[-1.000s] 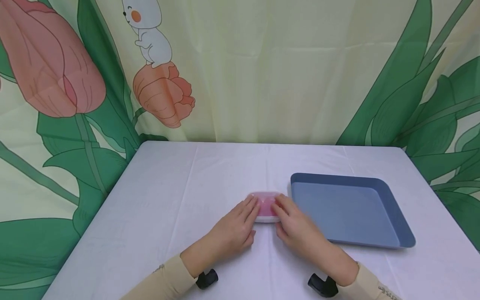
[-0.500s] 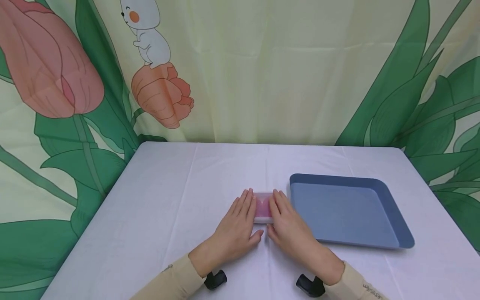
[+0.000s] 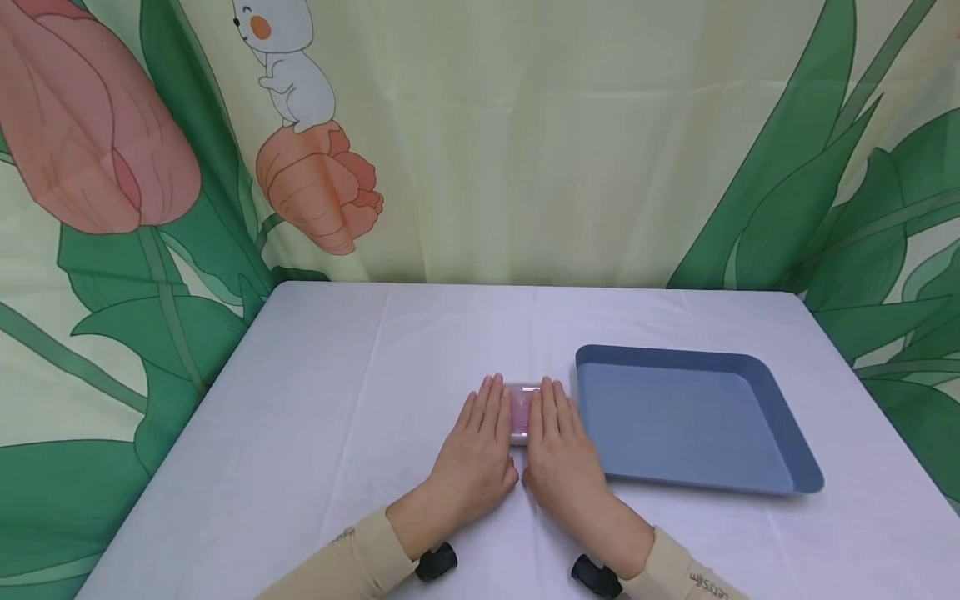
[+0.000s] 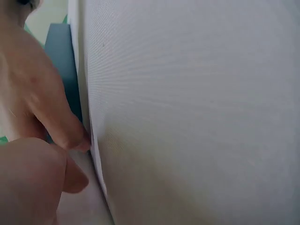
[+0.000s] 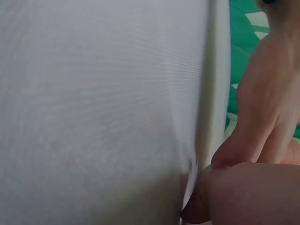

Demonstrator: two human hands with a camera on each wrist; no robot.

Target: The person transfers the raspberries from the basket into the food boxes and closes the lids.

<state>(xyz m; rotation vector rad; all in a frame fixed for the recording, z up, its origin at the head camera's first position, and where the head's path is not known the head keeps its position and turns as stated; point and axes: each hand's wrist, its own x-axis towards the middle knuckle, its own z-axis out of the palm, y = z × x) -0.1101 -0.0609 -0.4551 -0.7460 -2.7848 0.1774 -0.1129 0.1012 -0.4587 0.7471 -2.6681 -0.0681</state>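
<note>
Between my two hands on the table lies a small box with a translucent pink lid and a white base (image 3: pixel 520 414). My left hand (image 3: pixel 474 458) lies palm down with straight fingers over the box's left part, and my right hand (image 3: pixel 562 458) does the same over its right part. Only a narrow pink strip shows between the fingers. Both thumbs are close together at the near side of the box. The left wrist view catches my left hand (image 4: pixel 30 180) low at the left; in the right wrist view, my right hand (image 5: pixel 258 194) fills the bottom right corner.
A shallow blue tray (image 3: pixel 697 425) sits just right of my right hand. White cloth covers the table (image 3: pixel 360 375). Behind it hangs a curtain (image 3: pixel 525 167) printed with flowers and leaves. Black wrist cameras show under both sleeves.
My fingers have straightened and flattened over the box, and both hands have drawn closer together. Less of the pink lid shows now. The tray still stands to the right.
</note>
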